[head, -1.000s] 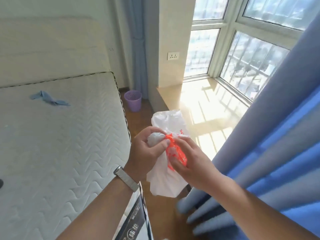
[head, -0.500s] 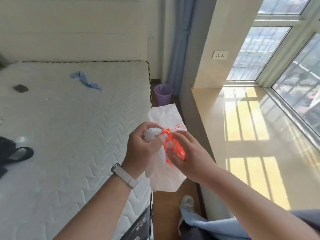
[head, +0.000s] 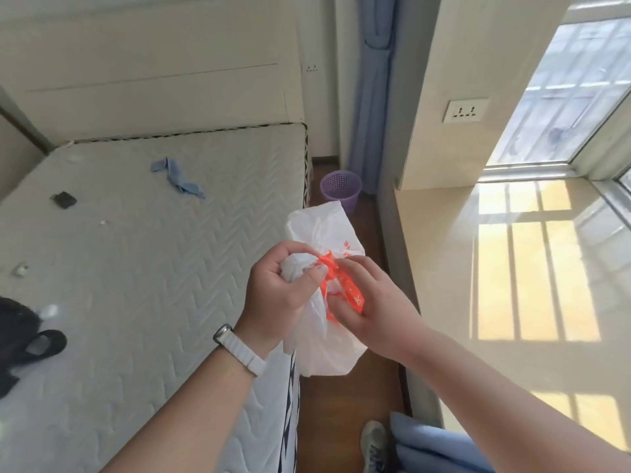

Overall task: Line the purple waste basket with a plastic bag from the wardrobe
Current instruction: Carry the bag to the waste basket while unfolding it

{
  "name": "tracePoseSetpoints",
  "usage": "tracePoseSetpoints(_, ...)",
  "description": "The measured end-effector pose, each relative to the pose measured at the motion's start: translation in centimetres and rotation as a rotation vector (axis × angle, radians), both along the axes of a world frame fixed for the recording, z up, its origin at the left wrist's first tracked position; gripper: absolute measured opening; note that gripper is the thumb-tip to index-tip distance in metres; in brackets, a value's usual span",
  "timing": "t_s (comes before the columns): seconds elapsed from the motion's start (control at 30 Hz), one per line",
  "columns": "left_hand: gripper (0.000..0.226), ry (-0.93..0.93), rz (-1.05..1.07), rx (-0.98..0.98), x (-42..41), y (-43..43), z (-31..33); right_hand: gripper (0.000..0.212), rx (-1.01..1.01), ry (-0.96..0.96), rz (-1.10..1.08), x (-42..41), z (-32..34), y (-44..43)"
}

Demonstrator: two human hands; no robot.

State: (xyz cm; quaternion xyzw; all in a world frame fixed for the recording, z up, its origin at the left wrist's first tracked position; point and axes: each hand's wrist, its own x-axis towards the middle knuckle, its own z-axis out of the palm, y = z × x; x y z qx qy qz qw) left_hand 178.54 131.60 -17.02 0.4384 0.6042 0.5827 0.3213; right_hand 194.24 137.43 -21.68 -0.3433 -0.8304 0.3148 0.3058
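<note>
Gripping bunched white plastic bag (head: 324, 349) over floor beside bed (head: 146, 268): left hand (head: 276, 295) fingers curled round crumpled top, right hand (head: 372, 308) fingers pinching orange printed part. Purple waste basket (head: 341, 191) ahead on floor, well apart from bag.

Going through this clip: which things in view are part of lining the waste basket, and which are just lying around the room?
Part of the job:
plastic bag, bunched in both hands
left hand
right hand
purple waste basket, unlined, on the floor past the bed

Lying about:
blue cloth on the mattress
small dark object
black item at the mattress's left edge
shoe on the floor
</note>
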Motion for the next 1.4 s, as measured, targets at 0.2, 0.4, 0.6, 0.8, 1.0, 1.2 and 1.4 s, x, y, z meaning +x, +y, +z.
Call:
tracePoseSetpoints(0.2, 0.016, 0.037, -0.041, 0.024, 1.8, 7.5, 1.2, 0.053, -0.001, 0.059, -0.037, 1.4, 1.0, 7.3)
tracePoseSetpoints(0.4, 0.015, 0.041, -0.091, 0.007, 0.7, 13.6, 1.6, 0.054, 0.033, 0.046, -0.063, 0.8, 1.0, 13.4)
tracePoseSetpoints(0.6, 0.015, 0.025, -0.085, -0.008, -3.3, 21.3, -0.4, 0.052, 0.013, -0.021, -0.08, -2.5, -0.3, 20.6)
tracePoseSetpoints(0.8, 0.017, 0.018, -0.141, -0.056, -9.2, 30.8, -2.6, 0.055, 0.0, -0.179, -0.113, -8.1, -1.2, 29.8)
tracePoseSetpoints(1.0, 0.014, -0.037, -0.139, -0.098, -15.7, 39.5, -3.7, 0.055, 0.045, -0.313, -0.098, -14.5, -0.7, 38.6)
tracePoseSetpoints(1.2, 0.014, -0.065, -0.169, -0.088, -19.7, 45.5, -3.4, 0.048, 0.039, -0.259, -0.108, -18.2, -0.5, 43.6)
tracePoseSetpoints(1.4, 0.016, -0.084, -0.143, -0.117, -21.7, 50.4, -4.0, 0.049, 0.037, -0.233, -0.105, -20.3, -1.3, 48.6)
